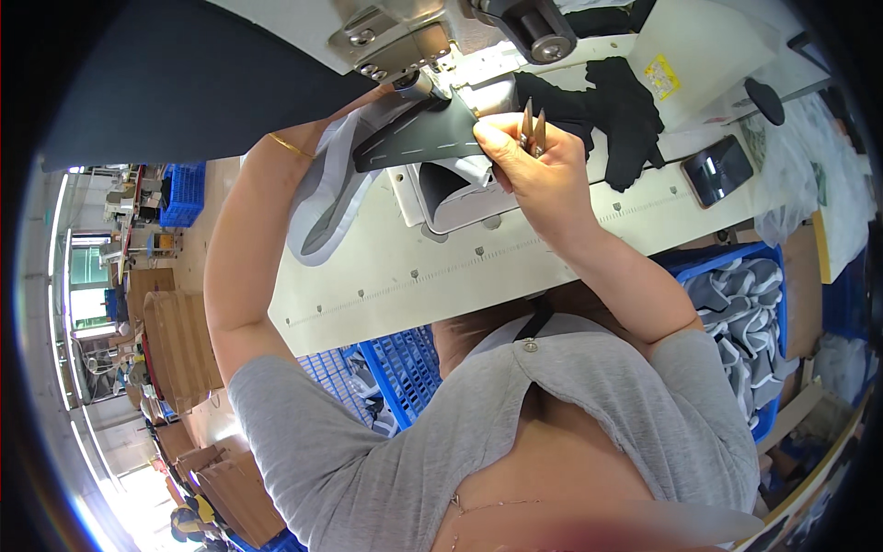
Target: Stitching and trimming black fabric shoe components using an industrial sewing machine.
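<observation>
At the sewing machine (386, 46), a dark grey panel with pale dashed stitch marks (414, 136) lies under the needle area. My right hand (549, 170) is closed, pinching the panel's right edge between thumb and finger. Thread snips (528, 129) are tucked in the same hand, their blades pointing up past the fingers. My left hand (354, 103) reaches in from the left behind the panel; its fingers are hidden by the machine and cloth. A curved grey piece with white edging (320, 216) hangs down below the left wrist, apparently joined to the panel.
Black cloth (621, 120) and a phone (717, 172) lie on the white table (386, 276), right of the machine. Blue baskets (405, 373) stand below the table edge; the right one (780, 313) is heaped with grey-white pieces. A dark board (184, 83) fills the upper left.
</observation>
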`<action>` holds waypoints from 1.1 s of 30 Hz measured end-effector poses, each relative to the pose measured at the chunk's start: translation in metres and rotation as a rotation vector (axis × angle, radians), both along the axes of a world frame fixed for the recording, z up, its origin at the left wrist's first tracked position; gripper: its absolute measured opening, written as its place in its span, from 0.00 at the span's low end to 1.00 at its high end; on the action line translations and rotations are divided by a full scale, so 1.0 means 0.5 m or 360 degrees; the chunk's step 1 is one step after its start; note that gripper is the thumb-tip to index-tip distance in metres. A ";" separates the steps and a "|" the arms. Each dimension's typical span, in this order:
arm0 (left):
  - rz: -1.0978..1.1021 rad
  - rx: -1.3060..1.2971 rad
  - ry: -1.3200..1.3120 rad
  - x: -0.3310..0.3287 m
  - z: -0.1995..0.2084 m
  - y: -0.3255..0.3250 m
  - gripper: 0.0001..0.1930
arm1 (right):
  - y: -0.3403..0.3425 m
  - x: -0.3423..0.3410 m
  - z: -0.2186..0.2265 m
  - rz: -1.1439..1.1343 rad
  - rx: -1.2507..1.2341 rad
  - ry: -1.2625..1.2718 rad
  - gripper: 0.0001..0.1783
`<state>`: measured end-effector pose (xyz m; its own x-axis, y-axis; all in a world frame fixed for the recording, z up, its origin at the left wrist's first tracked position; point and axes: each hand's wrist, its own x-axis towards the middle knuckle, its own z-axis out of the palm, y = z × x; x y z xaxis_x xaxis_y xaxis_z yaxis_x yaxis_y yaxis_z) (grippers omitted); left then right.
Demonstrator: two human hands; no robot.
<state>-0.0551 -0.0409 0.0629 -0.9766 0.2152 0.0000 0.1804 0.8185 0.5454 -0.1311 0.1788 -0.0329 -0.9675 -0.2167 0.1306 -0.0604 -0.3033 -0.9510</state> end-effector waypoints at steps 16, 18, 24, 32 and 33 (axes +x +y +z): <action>0.0298 -0.0939 0.0523 -0.096 0.039 -0.138 0.19 | -0.050 0.028 0.036 0.0097 0.0038 0.0137 0.09; 0.0465 -0.0900 0.1143 -0.032 0.044 -0.058 0.13 | -0.041 0.017 0.027 0.0065 0.0081 0.0138 0.09; -0.0115 -0.0250 0.1485 -0.007 -0.073 0.112 0.14 | -0.037 0.038 0.039 0.0177 -0.0128 0.0041 0.09; -0.0080 -0.0168 0.1572 -0.037 -0.112 0.109 0.11 | -0.036 0.036 0.040 0.0240 -0.0291 -0.0103 0.09; -0.0088 -0.0177 0.1584 -0.038 -0.110 0.108 0.10 | -0.036 0.037 0.042 0.0259 -0.0323 -0.0132 0.09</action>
